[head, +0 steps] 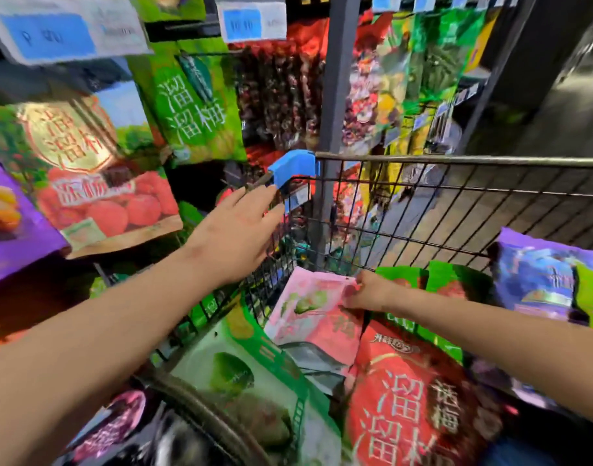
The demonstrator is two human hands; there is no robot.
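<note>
While the right hand [369,292] curls its fingers and thumb round the top edge of a pink snack bag [308,317], that bag lies tilted inside the wire shopping cart [456,159], near the cart's front wall. The left hand [237,230] is stretched forward with straight, spread fingers and holds nothing; its fingertips are just beside the blue plastic corner piece [295,166] on the cart's rim, though whether they touch it I cannot tell. The cart is packed with pouches: a large red bag [412,398] lies below the pink one and overlaps its lower edge, a green-and-white bag [241,375] leans against the cart's left wall, two green bags [456,280] stand beyond the right wrist, and a purple bag [540,274] is propped at the right side. Outside the cart, on the shelf to the left, hang a green pouch [194,109] and a pouch with red fruit [93,169], below blue-and-white price tags [251,21].
</note>
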